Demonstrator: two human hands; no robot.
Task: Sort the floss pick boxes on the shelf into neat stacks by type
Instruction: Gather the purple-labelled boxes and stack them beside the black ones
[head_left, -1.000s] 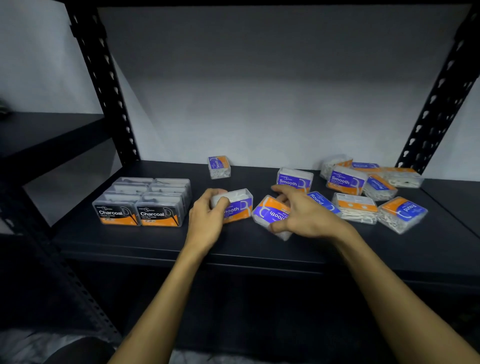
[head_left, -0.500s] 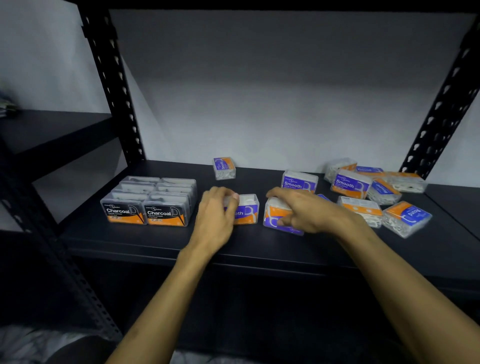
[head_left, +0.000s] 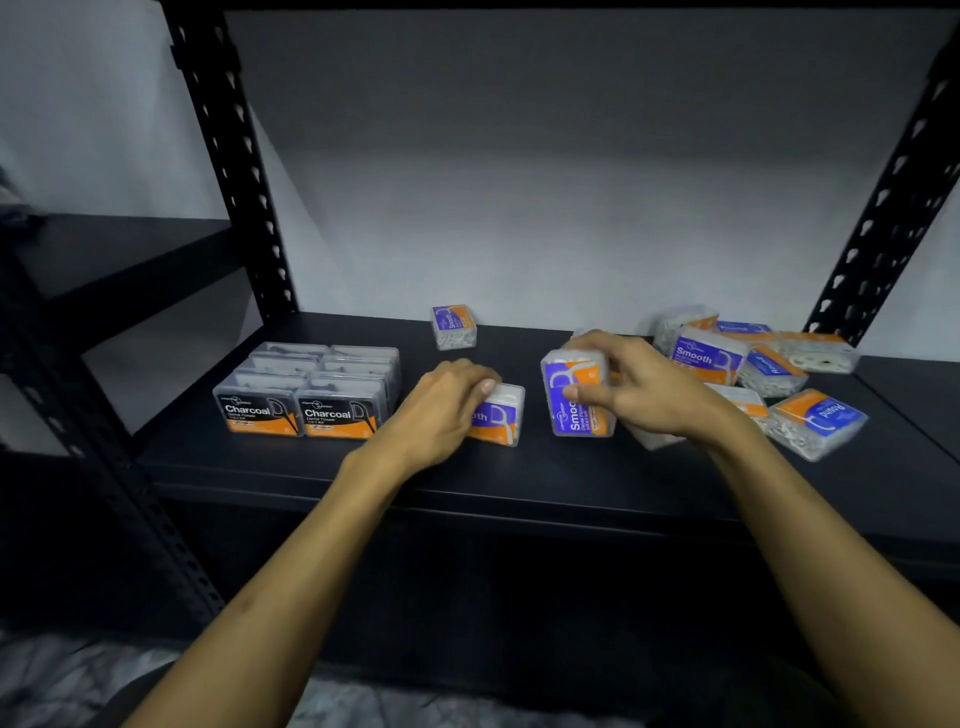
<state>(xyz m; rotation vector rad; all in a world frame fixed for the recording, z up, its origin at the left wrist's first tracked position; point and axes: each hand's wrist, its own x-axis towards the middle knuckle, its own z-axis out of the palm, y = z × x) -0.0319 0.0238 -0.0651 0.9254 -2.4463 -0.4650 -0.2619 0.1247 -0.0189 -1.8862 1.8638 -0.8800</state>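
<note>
On the black shelf (head_left: 519, 483), my left hand (head_left: 447, 405) grips a purple-and-orange Smooth floss box (head_left: 497, 415) standing near the front middle. My right hand (head_left: 634, 389) holds a second Smooth box (head_left: 574, 397) turned on its end, just right of the first, with a small gap between them. Black Charcoal boxes (head_left: 306, 389) stand in neat rows at the left. A lone Smooth box (head_left: 453, 326) sits near the back wall. A loose heap of Smooth (head_left: 704, 356) and Round boxes (head_left: 818, 421) lies at the right.
Perforated black uprights stand at the back left (head_left: 234, 171) and back right (head_left: 883, 208). A grey wall closes the back of the shelf. Another dark shelf (head_left: 104, 249) extends to the left. Bare shelf surface runs along the front edge.
My right hand has lifted and turned its Smooth box from lying flat to standing on end. My left hand has kept its hold on the other Smooth box.
</note>
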